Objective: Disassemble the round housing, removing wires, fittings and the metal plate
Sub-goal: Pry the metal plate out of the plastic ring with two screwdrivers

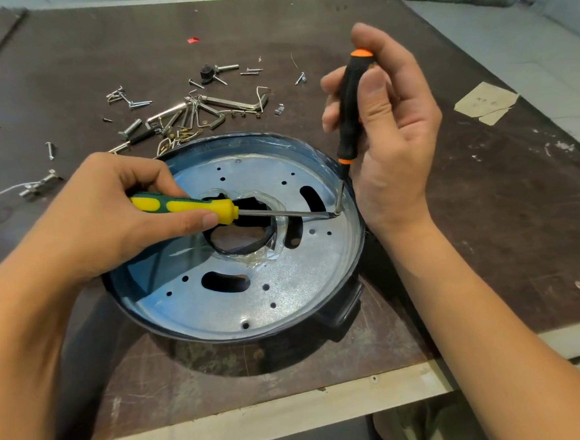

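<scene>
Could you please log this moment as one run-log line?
left hand: grips yellow-green screwdriver | right hand: grips black-orange screwdriver | tips: meet at metal plate rim | plate: in round housing

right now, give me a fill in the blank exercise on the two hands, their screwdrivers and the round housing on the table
The left hand grips a yellow-handled screwdriver with dark ____ grip patches. The right hand holds a black-handled screwdriver with caps coloured ____. The round silver metal plate lies ____ the round dark blue housing.
Missing words: green; orange; inside.
</scene>
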{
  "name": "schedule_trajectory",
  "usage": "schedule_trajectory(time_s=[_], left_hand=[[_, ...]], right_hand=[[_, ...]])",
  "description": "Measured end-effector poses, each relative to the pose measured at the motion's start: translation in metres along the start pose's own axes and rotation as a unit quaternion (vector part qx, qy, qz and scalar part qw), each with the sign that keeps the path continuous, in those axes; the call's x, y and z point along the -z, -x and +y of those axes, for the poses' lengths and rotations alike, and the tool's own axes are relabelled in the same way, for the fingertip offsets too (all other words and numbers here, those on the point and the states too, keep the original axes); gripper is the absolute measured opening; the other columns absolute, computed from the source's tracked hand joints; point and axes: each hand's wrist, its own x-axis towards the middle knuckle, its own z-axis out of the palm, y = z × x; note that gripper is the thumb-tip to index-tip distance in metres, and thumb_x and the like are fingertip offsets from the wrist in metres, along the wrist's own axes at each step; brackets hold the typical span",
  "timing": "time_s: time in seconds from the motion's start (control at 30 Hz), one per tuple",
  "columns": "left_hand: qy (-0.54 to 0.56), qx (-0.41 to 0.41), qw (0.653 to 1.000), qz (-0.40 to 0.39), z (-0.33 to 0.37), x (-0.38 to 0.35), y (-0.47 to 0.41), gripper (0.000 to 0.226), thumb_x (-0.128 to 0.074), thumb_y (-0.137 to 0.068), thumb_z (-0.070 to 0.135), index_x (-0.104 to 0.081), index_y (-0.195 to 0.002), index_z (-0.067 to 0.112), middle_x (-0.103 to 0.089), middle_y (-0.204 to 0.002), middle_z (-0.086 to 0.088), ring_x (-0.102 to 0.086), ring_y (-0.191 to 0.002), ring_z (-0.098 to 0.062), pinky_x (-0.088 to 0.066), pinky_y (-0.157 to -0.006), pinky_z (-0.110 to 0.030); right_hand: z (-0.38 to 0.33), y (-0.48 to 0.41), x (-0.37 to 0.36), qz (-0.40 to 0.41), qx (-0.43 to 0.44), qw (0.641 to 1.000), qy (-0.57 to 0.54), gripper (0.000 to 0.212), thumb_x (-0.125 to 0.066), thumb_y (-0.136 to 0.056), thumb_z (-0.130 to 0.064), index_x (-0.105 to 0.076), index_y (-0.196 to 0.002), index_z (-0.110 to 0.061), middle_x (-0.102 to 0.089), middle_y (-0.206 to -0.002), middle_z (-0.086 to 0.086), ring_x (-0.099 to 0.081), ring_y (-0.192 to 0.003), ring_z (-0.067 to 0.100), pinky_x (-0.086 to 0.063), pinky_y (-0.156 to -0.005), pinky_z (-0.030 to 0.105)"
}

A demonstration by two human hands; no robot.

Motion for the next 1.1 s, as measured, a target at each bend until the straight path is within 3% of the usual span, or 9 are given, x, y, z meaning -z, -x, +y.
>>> schedule_trajectory(time_s=[0.13,0.27,0.47,0.57,0.67,0.83,0.93,1.0,1.1], left_hand=[[-0.013,-0.005,1.000,-0.005,0.0019,-0.0002,0.0006,0.049,-0.084,-0.050,0.075,-0.072,-0.074,0.033,-0.067,-0.066,0.007,-0.056,-0.053,-0.006,-0.047,-0.055,-0.029],[-0.018,-0.006,1.000,-0.006,-0.0009,-0.0021,-0.0002,0.038,-0.084,-0.055,0.061,-0.071,-0.073,0.030,-0.066,-0.064,0.004,-0.057,-0.054,-0.015,-0.048,-0.057,-0.032],[-0.013,-0.010,1.000,-0.007,-0.0042,-0.0015,-0.0009,0.045,-0.085,-0.055,0.069,-0.071,-0.074,0.031,-0.065,-0.062,0.006,-0.051,-0.048,-0.003,-0.044,-0.055,-0.027],[-0.009,-0.006,1.000,-0.010,-0.0049,-0.0012,-0.0014,0.054,-0.078,-0.050,0.079,-0.072,-0.075,0.031,-0.063,-0.061,0.004,-0.050,-0.048,-0.008,-0.044,-0.055,-0.029],[-0.014,-0.003,1.000,-0.014,-0.0050,-0.0014,-0.0019,0.056,-0.076,-0.049,0.082,-0.071,-0.074,0.032,-0.064,-0.062,0.005,-0.051,-0.049,-0.006,-0.045,-0.054,-0.029],[-0.021,-0.003,1.000,-0.015,-0.0026,-0.0012,-0.0009,0.050,-0.081,-0.052,0.076,-0.071,-0.073,0.032,-0.065,-0.063,0.006,-0.052,-0.050,-0.004,-0.044,-0.054,-0.029],[-0.024,-0.001,1.000,-0.012,-0.0012,-0.0026,-0.0006,0.039,-0.083,-0.055,0.063,-0.070,-0.071,0.030,-0.064,-0.062,0.005,-0.052,-0.051,-0.007,-0.044,-0.056,-0.029],[-0.023,0.001,1.000,-0.015,-0.0004,-0.0031,-0.0003,0.039,-0.083,-0.055,0.062,-0.071,-0.071,0.029,-0.064,-0.063,0.002,-0.055,-0.054,-0.015,-0.046,-0.058,-0.032],[-0.020,0.006,1.000,-0.020,0.0004,-0.0023,0.0002,0.049,-0.083,-0.052,0.072,-0.071,-0.072,0.028,-0.065,-0.065,0.001,-0.057,-0.061,-0.020,-0.051,-0.060,-0.037]], right_hand=[[-0.0016,0.0001,-0.0011,0.013,-0.014,0.999,-0.032,0.025,-0.037,-0.109,-0.006,-0.051,-0.128,0.003,-0.063,-0.093,0.016,-0.057,-0.071,0.025,-0.050,-0.069,0.036],[-0.0044,0.0000,-0.0040,0.044,0.004,0.999,-0.001,0.024,-0.064,-0.100,-0.009,-0.056,-0.121,0.000,-0.053,-0.084,0.006,-0.050,-0.070,0.020,-0.046,-0.068,0.045],[-0.0035,0.0022,-0.0009,0.049,0.013,0.999,0.006,0.024,-0.036,-0.109,-0.001,-0.051,-0.128,0.003,-0.064,-0.093,0.017,-0.058,-0.071,0.025,-0.049,-0.066,0.038],[-0.0040,0.0016,-0.0027,0.048,0.000,0.999,0.002,0.018,-0.043,-0.107,-0.004,-0.052,-0.121,0.001,-0.060,-0.094,0.015,-0.052,-0.076,0.031,-0.046,-0.068,0.043],[-0.0023,0.0006,-0.0025,0.046,0.005,0.998,0.033,0.025,-0.056,-0.101,-0.001,-0.055,-0.126,0.004,-0.054,-0.097,0.012,-0.049,-0.083,0.034,-0.046,-0.077,0.048],[-0.0031,0.0026,-0.0008,0.042,-0.006,0.999,0.007,0.029,-0.035,-0.109,-0.002,-0.051,-0.132,0.005,-0.065,-0.098,0.020,-0.058,-0.079,0.029,-0.051,-0.074,0.036],[-0.0033,0.0017,-0.0030,0.055,-0.012,0.998,-0.006,0.023,-0.045,-0.106,-0.005,-0.053,-0.125,0.003,-0.057,-0.092,0.012,-0.051,-0.078,0.030,-0.047,-0.068,0.043],[-0.0027,0.0006,-0.0037,0.052,0.003,0.998,0.023,0.025,-0.056,-0.101,-0.003,-0.055,-0.126,0.002,-0.053,-0.094,0.012,-0.048,-0.081,0.033,-0.047,-0.071,0.051],[-0.0021,0.0015,-0.0015,0.028,0.008,0.999,0.030,0.026,-0.045,-0.106,-0.001,-0.052,-0.130,0.003,-0.060,-0.099,0.019,-0.055,-0.083,0.032,-0.050,-0.073,0.044]])
